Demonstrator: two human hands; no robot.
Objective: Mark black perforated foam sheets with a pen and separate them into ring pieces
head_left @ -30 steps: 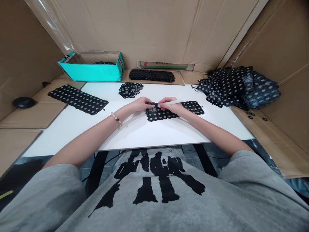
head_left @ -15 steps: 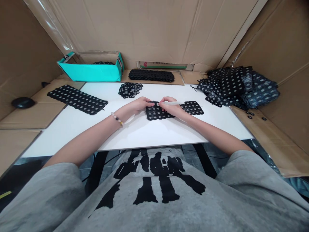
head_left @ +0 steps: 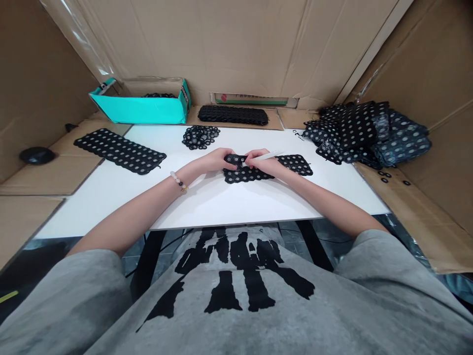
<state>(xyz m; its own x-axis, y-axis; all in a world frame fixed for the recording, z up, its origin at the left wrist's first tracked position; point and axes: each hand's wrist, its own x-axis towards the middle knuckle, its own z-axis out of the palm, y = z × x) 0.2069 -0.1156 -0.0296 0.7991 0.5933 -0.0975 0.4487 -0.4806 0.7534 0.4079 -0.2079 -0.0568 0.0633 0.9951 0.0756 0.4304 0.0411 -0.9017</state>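
Observation:
A black sheet with rows of grey dots (head_left: 242, 176) lies on the white table in front of me. My left hand (head_left: 218, 160) grips its left end, with the thumb on top and the other fingers at the far edge. In my right hand (head_left: 269, 165) is a white pen-like tool (head_left: 268, 155), held like a pencil and slanting up to the right. The tool's lower end is at the sheet beside my left thumb; the exact contact is too small to make out. My right hand covers the middle of the sheet, whose right end shows beyond it.
Another dotted sheet (head_left: 120, 151) lies at the left. Behind my hands are a heap of loose black rings (head_left: 200, 137) and a black stack (head_left: 232, 115). A turquoise box (head_left: 142, 109) stands back left, a pile of dotted sheets (head_left: 364, 130) back right. Cardboard walls (head_left: 251, 44) surround the table.
The white tool has tilted up more steeply at its right end. My left fingers have shifted on the sheet, the thumb now lower and more of the sheet's far edge showing.

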